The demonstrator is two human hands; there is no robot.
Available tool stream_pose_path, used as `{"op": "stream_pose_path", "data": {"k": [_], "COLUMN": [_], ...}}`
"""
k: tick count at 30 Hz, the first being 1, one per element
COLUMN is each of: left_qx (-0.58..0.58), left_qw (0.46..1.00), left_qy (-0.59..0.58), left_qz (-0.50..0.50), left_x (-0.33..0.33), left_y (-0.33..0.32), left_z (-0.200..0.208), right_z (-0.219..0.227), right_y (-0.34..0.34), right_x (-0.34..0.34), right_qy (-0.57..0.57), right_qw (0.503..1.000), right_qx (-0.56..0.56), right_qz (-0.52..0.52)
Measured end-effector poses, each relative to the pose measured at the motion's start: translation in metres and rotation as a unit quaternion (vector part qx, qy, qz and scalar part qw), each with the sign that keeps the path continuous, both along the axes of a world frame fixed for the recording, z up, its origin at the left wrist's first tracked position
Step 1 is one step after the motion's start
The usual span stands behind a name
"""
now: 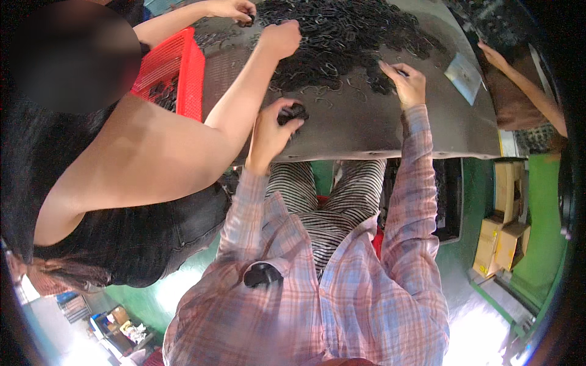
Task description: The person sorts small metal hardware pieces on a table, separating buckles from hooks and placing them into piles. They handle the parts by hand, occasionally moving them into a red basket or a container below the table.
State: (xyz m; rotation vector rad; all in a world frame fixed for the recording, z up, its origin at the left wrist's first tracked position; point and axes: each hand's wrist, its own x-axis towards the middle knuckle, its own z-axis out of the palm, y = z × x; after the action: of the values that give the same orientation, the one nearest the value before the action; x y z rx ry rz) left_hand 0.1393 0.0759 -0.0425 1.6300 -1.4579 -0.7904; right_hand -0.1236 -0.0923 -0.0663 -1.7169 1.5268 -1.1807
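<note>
A big heap of small black loop-shaped parts [342, 36] covers the far half of a grey table [366, 131]. My left hand [268, 131], in a plaid sleeve, is closed around a small bunch of black parts [294, 113] near the table's front edge. My right hand [408, 84] rests at the near edge of the heap and pinches one black part [401, 72] between thumb and fingers. Loose parts lie scattered on the table between my two hands.
A co-worker on my left reaches a bare arm across the table, one hand [282, 36] in the heap and the other [235, 8] farther back. A red basket [180, 67] stands at the left. Another person's hand [493, 56] is at the right. A pale card [464, 76] lies on the table. Cardboard boxes [503, 238] sit on the green floor.
</note>
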Motion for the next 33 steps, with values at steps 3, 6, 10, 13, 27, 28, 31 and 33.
{"op": "stream_pose_path", "data": {"k": [3, 6, 10, 13, 27, 28, 31, 33], "left_qx": [0.046, 0.040, -0.003, -0.097, -0.123, -0.123, -0.127, -0.132], "left_qw": [0.998, 0.995, 0.952, 0.837, 0.853, 0.870, 0.886, 0.883], "left_qy": [0.027, -0.024, 0.231, 0.456, -0.293, -0.233, -0.143, -0.140], "left_qz": [0.036, 0.088, 0.199, 0.288, 0.413, 0.416, 0.422, 0.428], "left_x": [0.014, 0.030, 0.039, 0.036, 0.180, 0.186, 0.202, 0.210], "left_y": [0.048, 0.097, 0.145, 0.156, 0.040, 0.034, 0.031, 0.035], "left_z": [0.001, 0.007, 0.025, 0.037, 0.000, -0.008, -0.017, -0.020], "right_z": [-0.001, 0.016, 0.025, 0.029, 0.073, 0.069, 0.071, 0.067], "right_y": [0.001, 0.021, 0.065, 0.140, 0.224, 0.209, 0.171, 0.157], "right_x": [0.001, 0.016, 0.025, 0.072, 0.279, 0.291, 0.338, 0.368], "right_qy": [0.010, -0.083, -0.311, -0.249, -0.322, -0.257, -0.125, -0.009], "right_qw": [1.000, 0.993, 0.887, 0.849, 0.834, 0.886, 0.961, 0.939], "right_qx": [-0.017, 0.063, 0.265, 0.350, 0.256, 0.167, -0.141, -0.333], "right_qz": [0.007, 0.048, 0.216, 0.307, 0.367, 0.349, 0.202, 0.088]}}
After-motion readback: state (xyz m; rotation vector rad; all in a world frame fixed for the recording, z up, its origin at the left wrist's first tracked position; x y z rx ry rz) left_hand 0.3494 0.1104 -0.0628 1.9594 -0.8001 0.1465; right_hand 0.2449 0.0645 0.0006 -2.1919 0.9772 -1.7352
